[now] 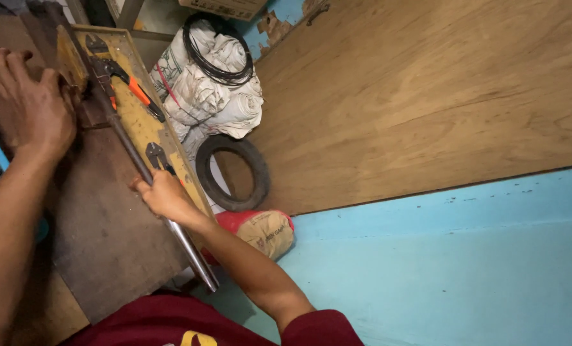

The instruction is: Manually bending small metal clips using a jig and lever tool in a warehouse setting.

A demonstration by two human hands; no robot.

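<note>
A long metal lever bar (190,247) runs along the edge of a dark wooden workbench (106,230). My right hand (161,195) is closed around the bar near its middle. Farther up the bench, my left hand (33,106) rests flat with fingers spread on a dark metal tool at the bar's far end. Beside the bar, orange-handled cutters (129,83) and small dark pliers (156,156) lie on a yellowish tray (142,125).
A small black tyre (231,173) leans against a plywood wall (427,96). White sacks (209,90) with a coil of black cable on top sit behind it. A red and tan sack (263,230) lies on the floor by a blue wall (459,256).
</note>
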